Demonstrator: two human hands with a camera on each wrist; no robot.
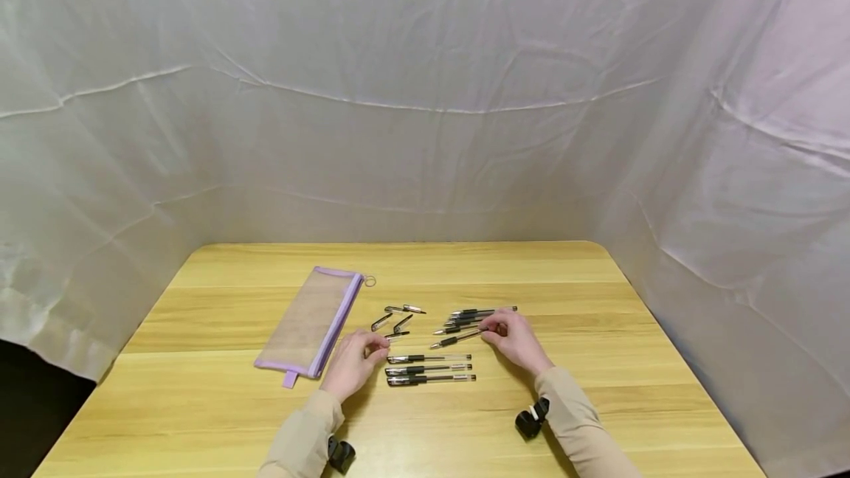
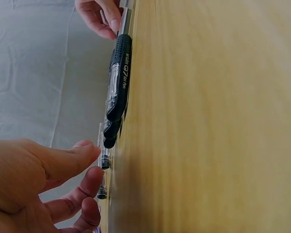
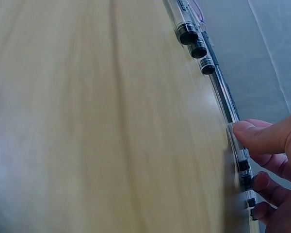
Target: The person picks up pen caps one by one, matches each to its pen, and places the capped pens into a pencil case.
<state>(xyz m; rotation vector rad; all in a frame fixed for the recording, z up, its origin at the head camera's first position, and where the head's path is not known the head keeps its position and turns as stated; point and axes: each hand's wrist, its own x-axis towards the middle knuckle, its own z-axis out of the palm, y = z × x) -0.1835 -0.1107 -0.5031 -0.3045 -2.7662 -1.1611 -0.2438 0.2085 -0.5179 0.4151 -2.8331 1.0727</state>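
My right hand [image 1: 516,340] pinches the rear barrel of an uncapped black gel pen [image 1: 458,338], its tip pointing left. In the right wrist view the thumb [image 3: 245,127] lies along that clear barrel. Just beyond it are several more uncapped pens [image 1: 465,313], side by side. My left hand [image 1: 355,361] has its thumb and forefinger slightly apart at the end of a loose pen cap [image 1: 400,335]. The left wrist view shows the thumb tip [image 2: 92,150] close by a cap end [image 2: 105,162]. Several other caps [image 1: 402,323] lie beyond the left fingers.
Three capped pens [image 1: 432,369] lie in a row between the hands, caps to the left. A mesh zip pouch [image 1: 305,323] with purple edging lies flat at the left, its ring [image 1: 370,281] at the far corner. Grey fabric [image 1: 398,131] hangs round the wooden table [image 1: 598,404].
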